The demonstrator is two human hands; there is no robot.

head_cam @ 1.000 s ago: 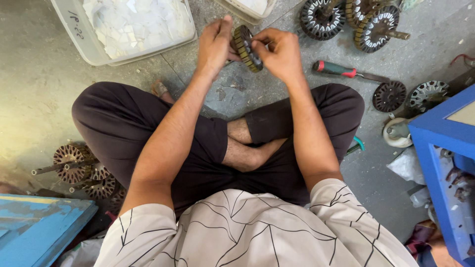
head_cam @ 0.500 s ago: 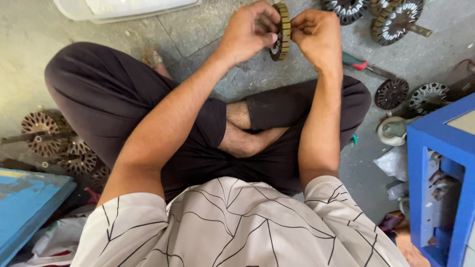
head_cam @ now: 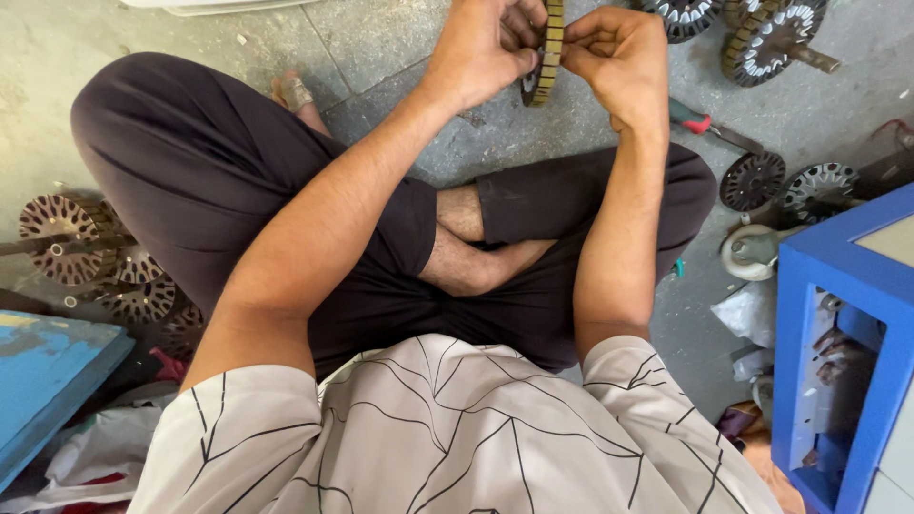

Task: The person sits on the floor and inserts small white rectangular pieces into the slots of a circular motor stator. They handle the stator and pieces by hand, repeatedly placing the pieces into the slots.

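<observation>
A: Your left hand [head_cam: 481,48] and right hand [head_cam: 619,57] both pinch the same stator core [head_cam: 545,52], a slotted laminated ring held edge-on over the concrete floor [head_cam: 381,48], above your crossed legs. Fingers closed on its rim from either side.

B: How far along, by the look of it?

A: Hard to judge. Your thumbs work at the slots, so I'd put you mid-piece. More cores lie on the floor: a cluster by your left knee [head_cam: 67,238], more at top right [head_cam: 771,38], two by your right knee [head_cam: 785,181]. Which are done, I cannot tell.

B: Tools? Packages, labels?

A: A red-handled screwdriver [head_cam: 705,126] lies just beyond your right wrist, untouched. A white tray edge [head_cam: 219,6] at the top. Blue metal frame [head_cam: 857,314] at right, blue board [head_cam: 48,371] lower left, crumpled plastic bags [head_cam: 747,314] beside the frame. No readable label visible.
</observation>
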